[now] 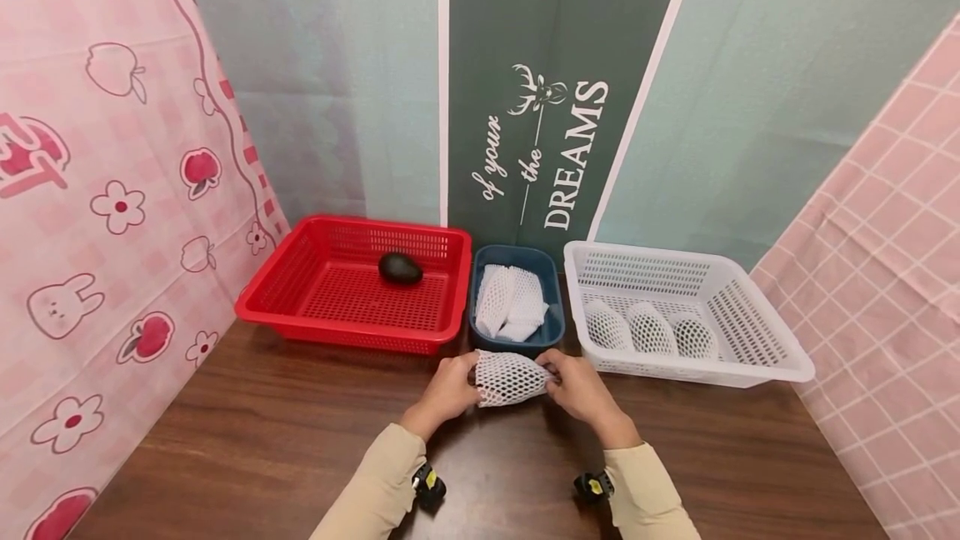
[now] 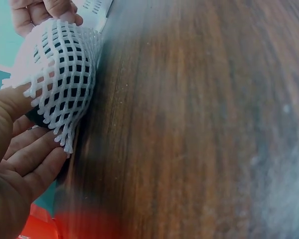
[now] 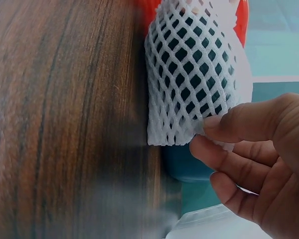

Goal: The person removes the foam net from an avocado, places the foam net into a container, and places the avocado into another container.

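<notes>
So the foam net (image 1: 513, 379) with the dark avocado (image 2: 37, 117) inside sits right between the two hands, just on the near side of the blue bin (image 1: 513, 255). Its long axis runs pretty much side to side, so each hand gets an end. The left hand (image 1: 452, 383) grips the left end, thumb and fingers around the ragged edge where the fruit peeks out, and the right hand (image 1: 576, 382) pinches the other end between thumb and fingertip. Neither hand's nearer, both are touching it. White basket (image 1: 720, 373) is over on the right hand's side. Can't tell if the net touches the table (image 1: 502, 482).
</notes>
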The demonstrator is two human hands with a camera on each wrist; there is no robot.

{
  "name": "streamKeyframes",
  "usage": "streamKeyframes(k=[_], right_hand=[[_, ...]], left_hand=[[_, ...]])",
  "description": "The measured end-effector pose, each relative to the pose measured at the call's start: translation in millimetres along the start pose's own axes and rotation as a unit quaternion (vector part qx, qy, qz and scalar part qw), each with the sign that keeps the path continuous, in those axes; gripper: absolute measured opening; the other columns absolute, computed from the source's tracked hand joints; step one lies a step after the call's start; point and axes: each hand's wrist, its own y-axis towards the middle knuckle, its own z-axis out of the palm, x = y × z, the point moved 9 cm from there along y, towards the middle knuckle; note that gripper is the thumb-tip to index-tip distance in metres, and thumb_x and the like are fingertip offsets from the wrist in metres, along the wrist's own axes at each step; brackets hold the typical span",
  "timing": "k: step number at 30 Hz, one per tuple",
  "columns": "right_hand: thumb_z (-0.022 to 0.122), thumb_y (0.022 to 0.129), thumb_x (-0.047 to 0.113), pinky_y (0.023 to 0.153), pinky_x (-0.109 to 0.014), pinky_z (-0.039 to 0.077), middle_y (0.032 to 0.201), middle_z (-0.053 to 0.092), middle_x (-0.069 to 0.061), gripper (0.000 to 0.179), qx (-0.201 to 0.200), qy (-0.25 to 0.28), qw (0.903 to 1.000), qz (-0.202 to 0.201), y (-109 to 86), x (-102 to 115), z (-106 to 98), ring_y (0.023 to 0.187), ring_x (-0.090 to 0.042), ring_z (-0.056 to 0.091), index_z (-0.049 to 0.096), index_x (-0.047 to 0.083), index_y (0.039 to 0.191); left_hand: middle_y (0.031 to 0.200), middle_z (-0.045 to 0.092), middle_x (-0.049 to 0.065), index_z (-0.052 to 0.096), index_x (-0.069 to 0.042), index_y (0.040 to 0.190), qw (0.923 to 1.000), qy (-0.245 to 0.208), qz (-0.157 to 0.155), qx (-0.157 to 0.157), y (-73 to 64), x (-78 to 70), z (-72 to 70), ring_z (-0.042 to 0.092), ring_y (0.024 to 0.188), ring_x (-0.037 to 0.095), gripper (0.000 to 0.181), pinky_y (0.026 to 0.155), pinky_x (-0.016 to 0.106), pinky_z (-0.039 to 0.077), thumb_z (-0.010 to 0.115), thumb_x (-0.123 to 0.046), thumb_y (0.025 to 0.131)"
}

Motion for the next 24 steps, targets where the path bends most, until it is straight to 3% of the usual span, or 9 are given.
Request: streamKeyframes(k=[10,16,24], right_hand=[[0.069,0.073,-0.005,0.061,-0.029,0.046,0.075,0.058,0.005,0.023,0.014,0.031,0.9994,-0.005,-1.4,-2.8,-0.7,0.066,-0.009,0.053,0.064,0.009,0.09],[0.069,0.072,-0.005,0.06,-0.028,0.046,0.073,0.058,0.005,0.022,0.006,0.036,0.9991,-0.021,-2.1,-0.1,-2.9,0.064,-0.009,0.052,0.065,0.009,0.088],[0.069,0.07,-0.005,0.056,-0.025,0.042,0.068,0.054,0.008,0.022,-0.007,0.032,0.9991,-0.029,-4.5,3.3,-2.9,0.06,-0.006,0.047,0.065,0.011,0.085]], left_hand=[[0.08,0.064,0.001,0.06,-0.006,0.087,0.9994,-0.012,0.031,-0.012,-2.4,2.5,-7.2,0.059,0.071,0.012,0.032,0.062,0.024,0.048,0.074,0.004,0.06],[0.087,0.065,0.007,0.062,-0.002,0.094,0.9988,-0.021,0.043,0.0,-3.0,0.7,-6.9,0.06,0.078,0.017,0.038,0.068,0.028,0.049,0.075,0.003,0.06],[0.093,0.059,0.009,0.063,0.0,0.1,0.995,-0.028,0.096,-0.004,-7.9,-4.7,-2.6,0.057,0.083,0.02,0.044,0.073,0.029,0.048,0.075,0.001,0.058]])
